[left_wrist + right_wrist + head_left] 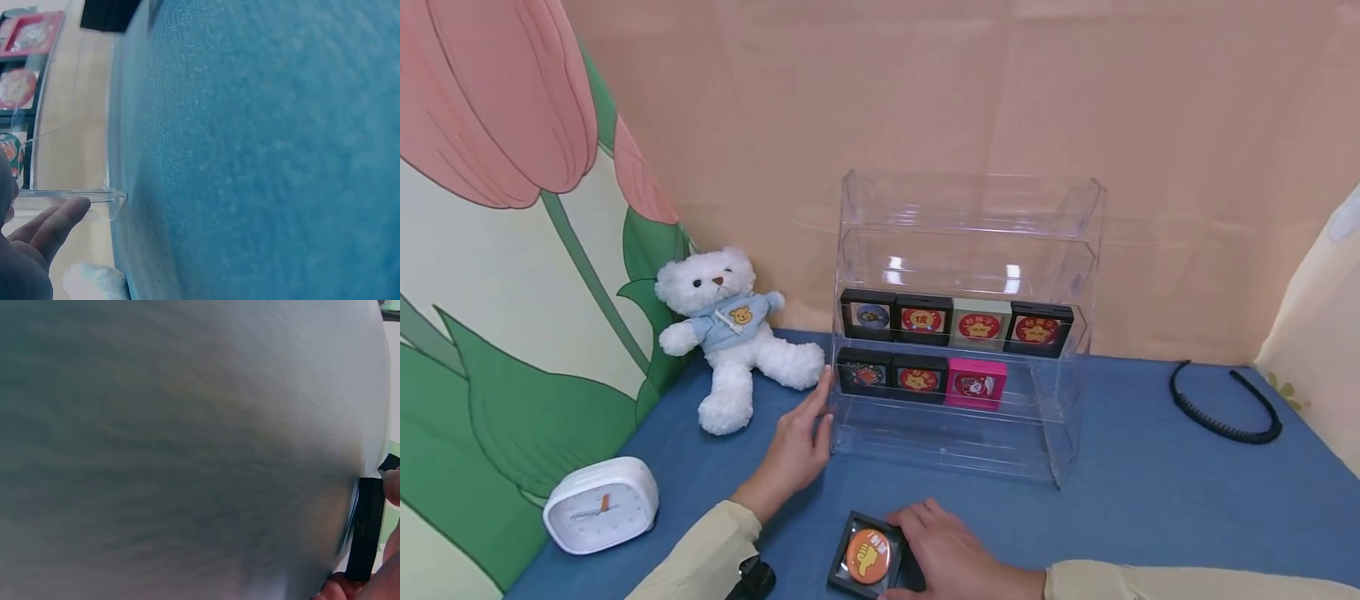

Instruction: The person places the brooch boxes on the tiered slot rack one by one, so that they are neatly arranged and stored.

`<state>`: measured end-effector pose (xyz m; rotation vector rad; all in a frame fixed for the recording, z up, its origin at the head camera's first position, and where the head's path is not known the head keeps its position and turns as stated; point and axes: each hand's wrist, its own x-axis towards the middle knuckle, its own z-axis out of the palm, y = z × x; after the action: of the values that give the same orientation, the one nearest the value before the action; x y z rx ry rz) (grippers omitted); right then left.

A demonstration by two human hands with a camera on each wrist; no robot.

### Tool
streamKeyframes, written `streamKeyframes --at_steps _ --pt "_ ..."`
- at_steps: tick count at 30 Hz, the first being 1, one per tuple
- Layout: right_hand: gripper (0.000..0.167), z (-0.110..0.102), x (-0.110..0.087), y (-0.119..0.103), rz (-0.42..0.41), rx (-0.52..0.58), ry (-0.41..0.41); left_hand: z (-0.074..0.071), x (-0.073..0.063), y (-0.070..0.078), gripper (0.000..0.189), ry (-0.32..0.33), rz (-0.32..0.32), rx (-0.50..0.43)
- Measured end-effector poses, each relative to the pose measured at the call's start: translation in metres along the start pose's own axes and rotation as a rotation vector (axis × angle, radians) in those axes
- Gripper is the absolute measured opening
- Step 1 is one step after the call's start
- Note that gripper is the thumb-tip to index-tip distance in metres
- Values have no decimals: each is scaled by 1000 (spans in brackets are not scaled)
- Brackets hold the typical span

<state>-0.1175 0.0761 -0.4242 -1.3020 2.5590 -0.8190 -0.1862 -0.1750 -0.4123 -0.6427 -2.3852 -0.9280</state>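
Observation:
My right hand (951,550) grips a black square badge case (868,557) by its right side, low over the blue cloth at the front. Behind its clear window is an orange round badge with a yellow thumbs-up. In the right wrist view the case's black edge (365,531) lies between fingertips and thumb. With fingers extended, my left hand (793,446) touches the left side of a clear tiered display rack (940,433). The left wrist view has those fingers (59,228) against the rack's side panel. The rack's lower middle tier bears two black cases and a pink case (976,383).
Several more badge cases (923,319) fill the tier above. Left of the rack sits a white teddy bear (730,333) in a blue top, with a white clock (601,506) nearer the front. A black headband (1225,425) lies at the right.

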Motion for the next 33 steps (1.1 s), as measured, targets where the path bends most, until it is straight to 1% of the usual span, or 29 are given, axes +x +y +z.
streamKeyframes --at_steps 2,5,7,9,13,18,23,26,31,32,33 --pt "61 -4 -8 3 21 47 -3 0 0 0 73 -1 -4 -3" --pt "61 -12 -21 8 85 124 -3 1 1 -1 73 1 -2 2" --pt "61 -18 -30 10 117 167 14 1 1 -1 73 3 2 8" --pt "57 -22 -40 13 132 209 39 1 1 0 73 3 8 12" --pt "47 -28 -55 17 101 248 116 1 1 0 72 6 14 16" --pt "37 -28 -66 23 9 270 187 1 -1 -2 72 14 13 13" --pt "29 -26 -73 31 -73 358 258 0 -2 -2 72 12 0 1" --pt "29 -27 -80 37 -107 428 300 0 -1 -1 72 8 -1 -6" --pt "31 -34 -90 40 -143 470 355 0 0 0 72 18 6 7" --pt "31 -36 -92 40 -146 465 370 1 0 0 72 22 8 9" --pt "30 -39 -94 40 -130 468 379 1 0 0 72 23 6 10"
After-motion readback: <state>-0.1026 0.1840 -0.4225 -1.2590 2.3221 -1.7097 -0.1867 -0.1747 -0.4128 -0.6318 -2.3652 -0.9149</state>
